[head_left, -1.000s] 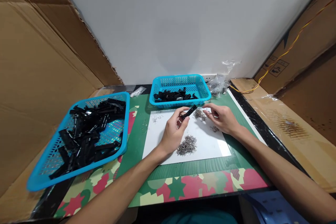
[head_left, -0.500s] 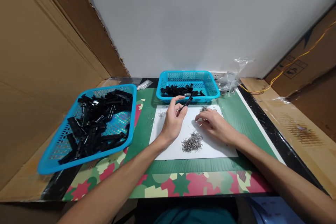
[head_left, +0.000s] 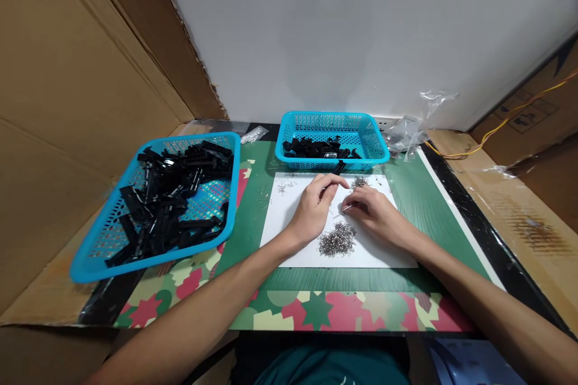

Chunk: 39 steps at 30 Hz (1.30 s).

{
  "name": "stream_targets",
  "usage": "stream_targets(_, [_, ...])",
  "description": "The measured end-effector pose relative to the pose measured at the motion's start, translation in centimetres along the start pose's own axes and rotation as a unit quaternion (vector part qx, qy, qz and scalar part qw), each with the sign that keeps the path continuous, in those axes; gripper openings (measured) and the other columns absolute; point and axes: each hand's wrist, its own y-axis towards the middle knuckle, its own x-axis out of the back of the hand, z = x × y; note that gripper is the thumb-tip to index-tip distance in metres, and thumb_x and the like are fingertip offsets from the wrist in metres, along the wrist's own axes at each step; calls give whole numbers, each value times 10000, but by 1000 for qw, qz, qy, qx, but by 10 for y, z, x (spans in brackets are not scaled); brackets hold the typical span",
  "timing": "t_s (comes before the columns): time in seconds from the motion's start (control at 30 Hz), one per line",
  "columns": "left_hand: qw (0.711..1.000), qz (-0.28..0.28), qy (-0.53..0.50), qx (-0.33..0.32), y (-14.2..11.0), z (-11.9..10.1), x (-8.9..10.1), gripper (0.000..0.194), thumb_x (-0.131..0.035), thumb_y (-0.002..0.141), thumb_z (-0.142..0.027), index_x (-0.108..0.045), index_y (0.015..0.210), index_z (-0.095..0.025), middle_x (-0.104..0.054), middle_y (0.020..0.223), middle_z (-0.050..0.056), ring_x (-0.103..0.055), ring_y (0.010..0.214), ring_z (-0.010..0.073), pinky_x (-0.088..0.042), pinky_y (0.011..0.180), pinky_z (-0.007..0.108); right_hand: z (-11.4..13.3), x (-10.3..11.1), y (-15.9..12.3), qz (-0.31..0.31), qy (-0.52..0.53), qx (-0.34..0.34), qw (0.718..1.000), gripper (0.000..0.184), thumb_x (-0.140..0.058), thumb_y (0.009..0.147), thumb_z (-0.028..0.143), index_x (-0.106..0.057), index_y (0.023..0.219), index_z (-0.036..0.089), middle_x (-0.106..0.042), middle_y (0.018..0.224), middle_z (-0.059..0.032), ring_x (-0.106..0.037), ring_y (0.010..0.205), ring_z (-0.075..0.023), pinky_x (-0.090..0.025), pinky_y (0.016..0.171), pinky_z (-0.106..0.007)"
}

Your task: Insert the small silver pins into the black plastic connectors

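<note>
Blue basket (head_left: 236,177) of black parts (head_left: 160,222) at left, likely kept within easy reach. Left hand (head_left: 316,204): fingers curled nearly closed; black part (head_left: 340,166) juts toward far basket (head_left: 311,162), apparently gripped, contact hidden. Metal pile (head_left: 337,239) on white sheet (head_left: 383,255), probably for visibility. Right hand (head_left: 372,210): fingers pinched around slim metal piece (head_left: 347,209).

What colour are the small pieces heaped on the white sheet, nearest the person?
Silvery grey; the heaped pieces show in the head view.
</note>
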Motion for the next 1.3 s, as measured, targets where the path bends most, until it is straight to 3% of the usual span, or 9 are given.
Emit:
stream_targets(0.1, [1000, 15, 5, 2, 1, -2, 1, 264, -486, 1073, -298, -737, 1057, -217, -695, 1069, 70, -602, 898, 203, -499, 765, 329, 1, 4, -2, -5, -10, 4, 1000, 161, -615, 972, 161, -763, 928, 205, -731, 870, -65, -611, 840, -229, -435, 752, -360])
stream_targets(0.3, [1000, 17, 1, 1, 1, 0, 0, 261, -505, 1074, -302, -749, 1124, -225, -721, 1064, 65, -612, 863, 196, -497, 798, 350, 0, 2, -2, -17, -21, -5, 1000, 20, -752, 909, 206, -763, 896, 214, -680, 770, -33, -586, 753, -203, -410, 689, -331])
stream_targets(0.6, [1000, 14, 13, 4, 0, -4, 0, 243, -516, 1047, -229, -755, 1084, -208, -701, 1032, 50, -610, 897, 199, -469, 856, 355, -13, 1, -5, 2, -3, -2, 1000, 76, -607, 976, 151, -646, 926, 195, -697, 934, -70, -595, 898, -234, -438, 790, -364])
stream_targets(0.87, [998, 28, 48, 9, -3, -8, 0, 202, -567, 1034, -298, -741, 1054, -197, -620, 977, 36, -558, 820, 171, -409, 722, 304, -3, 14, -8, -38, 155, -48, 986, 153, -535, 1055, 345, -579, 987, 215, -599, 883, -32, -530, 777, -186, -419, 688, -318])
stream_targets(1.07, [997, 54, 53, 13, -6, -14, -3, 212, -604, 1024, -369, -710, 985, -190, -565, 927, 4, -511, 738, 135, -395, 689, 292, 2, 12, -6, -66, 253, -39, 964, 183, -613, 1036, 387, -613, 977, 214, -619, 924, -40, -565, 837, -189, -467, 751, -328])
stream_targets(1.2, [997, 65, 38, 4, -6, -16, -2, 244, -562, 1044, -354, -674, 912, -182, -549, 907, 4, -511, 765, 145, -396, 713, 303, 5, 12, -7, -87, 217, -11, 972, 135, -631, 1033, 345, -628, 986, 219, -628, 914, -35, -553, 788, -181, -458, 704, -326])
stream_targets(1.3, [997, 71, 12, 7, -5, -18, 0, 269, -542, 1051, -344, -651, 870, -179, -554, 904, 12, -529, 815, 162, -400, 746, 312, 5, 14, -9, -157, 72, 74, 982, 33, -677, 1004, 232, -661, 1033, 230, -643, 896, -31, -535, 795, -192, -444, 725, -343])
